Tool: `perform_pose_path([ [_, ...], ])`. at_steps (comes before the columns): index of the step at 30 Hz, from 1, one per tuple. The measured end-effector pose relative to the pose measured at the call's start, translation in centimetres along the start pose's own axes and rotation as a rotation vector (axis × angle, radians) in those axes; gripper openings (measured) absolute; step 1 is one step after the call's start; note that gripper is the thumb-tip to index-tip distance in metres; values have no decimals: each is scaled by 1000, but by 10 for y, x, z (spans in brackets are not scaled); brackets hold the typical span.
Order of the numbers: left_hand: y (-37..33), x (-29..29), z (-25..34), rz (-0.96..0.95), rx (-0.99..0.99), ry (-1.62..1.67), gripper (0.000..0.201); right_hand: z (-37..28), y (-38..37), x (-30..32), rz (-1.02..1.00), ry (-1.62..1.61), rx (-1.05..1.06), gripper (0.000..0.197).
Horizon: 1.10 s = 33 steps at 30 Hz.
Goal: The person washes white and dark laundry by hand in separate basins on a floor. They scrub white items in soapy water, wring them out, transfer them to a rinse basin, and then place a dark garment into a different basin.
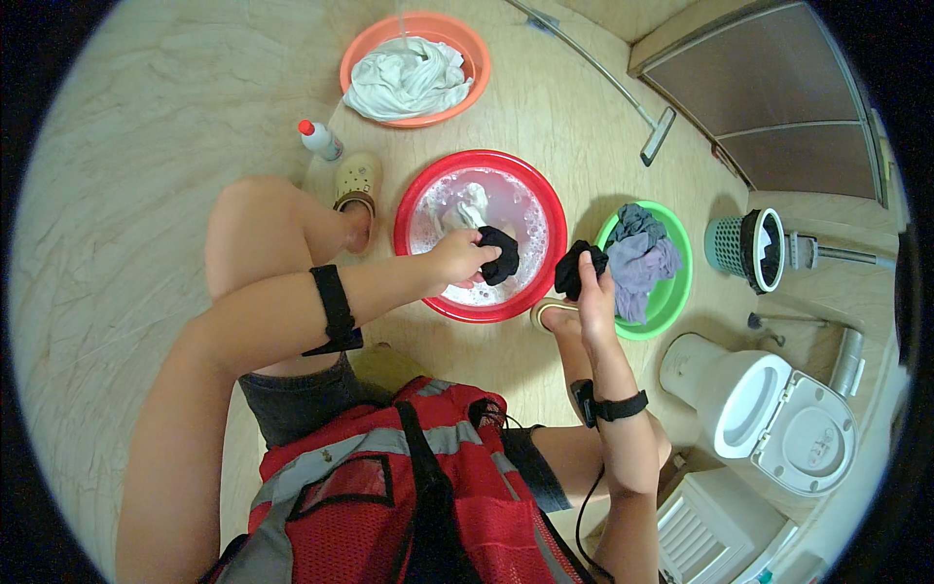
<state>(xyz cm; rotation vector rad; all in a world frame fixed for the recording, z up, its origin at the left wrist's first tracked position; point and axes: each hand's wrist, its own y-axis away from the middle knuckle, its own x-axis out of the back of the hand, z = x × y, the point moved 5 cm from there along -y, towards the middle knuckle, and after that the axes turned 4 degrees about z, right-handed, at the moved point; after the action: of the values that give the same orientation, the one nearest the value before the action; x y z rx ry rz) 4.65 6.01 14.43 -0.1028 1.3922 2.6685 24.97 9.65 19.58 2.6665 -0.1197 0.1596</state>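
Over the red basin (559, 209) of sudsy water, my left hand (459, 260) is closed on a small bunched black cloth (500, 257). A second bunched black cloth (569, 274) is gripped in my right hand (594, 291), between the red basin's right rim and the green basin (671, 310). The two black pieces are apart, with a gap between them. White cloth (473, 202) lies partly under the foam in the red basin, just beyond my left hand. Grey and purple clothes (642, 263) fill much of the green basin beside my right hand.
An orange basin (477, 49) with white laundry (409, 80) stands at the back, under a thin stream of water. Near it is a white bottle (321, 141) with a red cap. A squeegee (658, 136), waste bin (725, 243) and toilet (744, 399) are on the right.
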Motion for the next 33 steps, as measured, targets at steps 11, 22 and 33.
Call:
perform_pose_path([
  [11, 45, 10, 58, 374, -929, -925, 23, -47, 14, -11, -58, 194, 397, 29],
  [22, 53, 27, 93, -152, -983, 38, 31, -102, 39, -3, -204, 390, 505, 20],
  [33, 155, 34, 112, -361, -963, 167, 62, -203, 112, -29, 106, 866, 1061, 27],
])
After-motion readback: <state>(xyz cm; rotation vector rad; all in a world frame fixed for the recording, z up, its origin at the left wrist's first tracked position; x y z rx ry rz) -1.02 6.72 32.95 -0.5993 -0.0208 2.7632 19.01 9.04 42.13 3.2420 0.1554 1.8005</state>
